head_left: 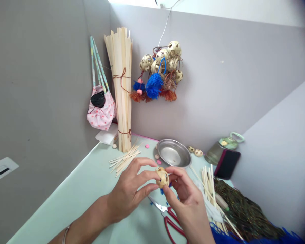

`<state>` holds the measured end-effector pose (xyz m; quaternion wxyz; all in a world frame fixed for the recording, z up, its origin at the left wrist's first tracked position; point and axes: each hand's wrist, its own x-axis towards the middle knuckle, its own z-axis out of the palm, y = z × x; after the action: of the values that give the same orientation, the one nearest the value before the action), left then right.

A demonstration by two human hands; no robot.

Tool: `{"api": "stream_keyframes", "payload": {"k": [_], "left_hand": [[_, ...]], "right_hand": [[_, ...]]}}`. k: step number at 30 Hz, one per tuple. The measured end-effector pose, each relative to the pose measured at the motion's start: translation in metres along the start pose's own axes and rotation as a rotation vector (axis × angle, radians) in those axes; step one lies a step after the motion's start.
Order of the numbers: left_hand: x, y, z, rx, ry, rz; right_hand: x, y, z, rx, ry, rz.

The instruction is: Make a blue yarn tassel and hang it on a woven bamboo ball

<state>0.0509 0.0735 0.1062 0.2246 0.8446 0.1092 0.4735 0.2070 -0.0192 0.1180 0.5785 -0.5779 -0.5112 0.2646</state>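
A small woven ball [162, 177] of pale strips, with gaps between the strips, is held up over the table between my two hands. My left hand [132, 184] pinches it from the left with thumb and fingertips. On the other side, the thumb and fingers of my right hand [185, 195] grip it too. Bits of blue yarn [162, 191] show just below the ball. Red-handled scissors [171, 220] lie on the table under my hands, partly covered by my right hand.
A metal bowl [174, 154] stands behind my hands, with two woven balls [195, 151] beside it. Thin sticks [125, 159] lie left. A bundle of flat strips [123, 91] leans on the wall. Right are a phone [227, 164], a jug [222, 149] and dark yarn [244, 210].
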Motion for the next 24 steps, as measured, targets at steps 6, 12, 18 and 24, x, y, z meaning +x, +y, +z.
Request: {"api": "stream_keyframes", "payload": {"k": [6,12,18,24], "left_hand": [[0.002,-0.005,0.001,0.081,0.023,0.103],[-0.002,0.0,0.007,-0.179,0.084,-0.18],[-0.003,0.003,0.012,-0.272,0.094,-0.207],[0.0,0.003,0.018,-0.846,0.008,-0.63]], "right_hand": [[0.002,-0.001,-0.002,-0.083,0.023,-0.089],[0.001,-0.001,0.0,-0.095,0.011,-0.111],[0.0,0.003,0.0,-0.13,0.047,-0.151],[-0.001,0.001,0.003,-0.036,0.048,-0.093]]}}
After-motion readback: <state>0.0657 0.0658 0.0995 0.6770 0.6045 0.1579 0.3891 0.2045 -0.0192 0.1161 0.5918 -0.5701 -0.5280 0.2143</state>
